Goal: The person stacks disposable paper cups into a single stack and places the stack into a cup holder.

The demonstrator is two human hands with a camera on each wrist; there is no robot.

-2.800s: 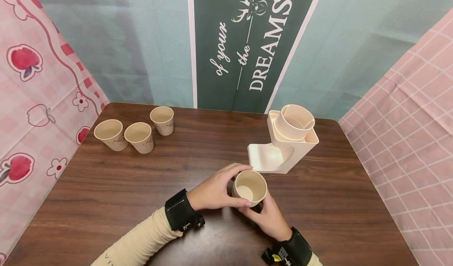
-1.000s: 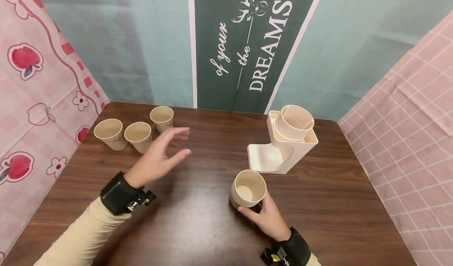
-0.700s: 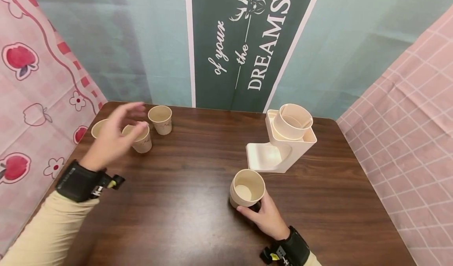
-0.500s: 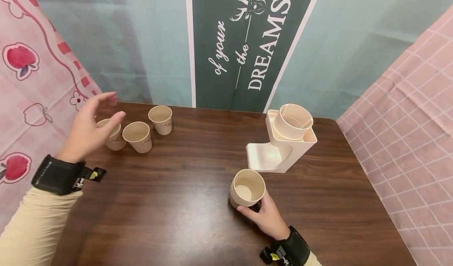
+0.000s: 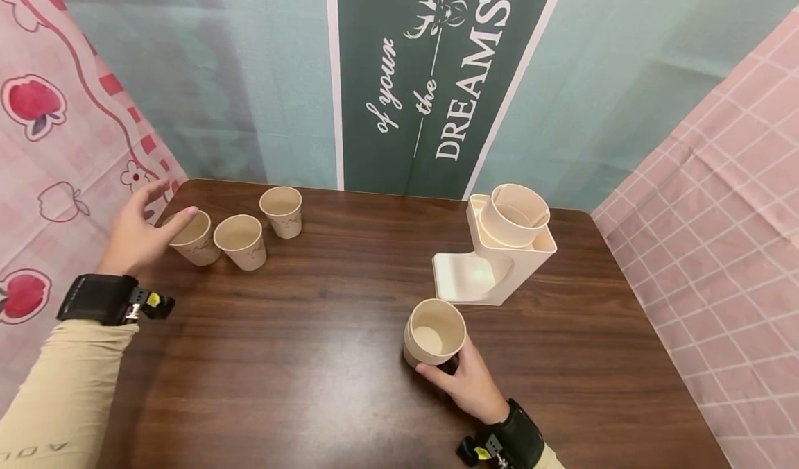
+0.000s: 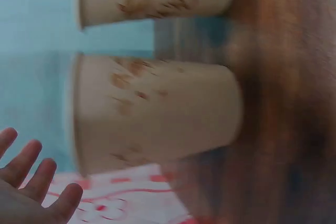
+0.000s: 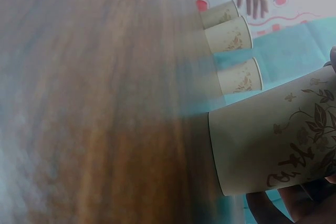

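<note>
My right hand (image 5: 471, 382) grips beige paper cups (image 5: 431, 340) from the right; a second rim just below the top one suggests they are nested. They stand upright on the table, and brown leaf print shows on the outer cup (image 7: 278, 135) in the right wrist view. My left hand (image 5: 137, 233), thumb and fingers spread, is at the leftmost paper cup (image 5: 198, 245), holding nothing. Whether it touches that cup I cannot tell. Beside it stand a middle paper cup (image 5: 245, 248) and, farther back, a third paper cup (image 5: 284, 216).
A cream-coloured stand (image 5: 521, 268) with a round holder (image 5: 514, 223) on top is at the back right, its flat base pointing left. Patterned cloths hang along the left, back and right edges of the brown wooden table (image 5: 299, 386).
My left hand has let go of the nested paper cups and moved left across the table to the leftmost cup. My right hand has kept its grip in the same place.
</note>
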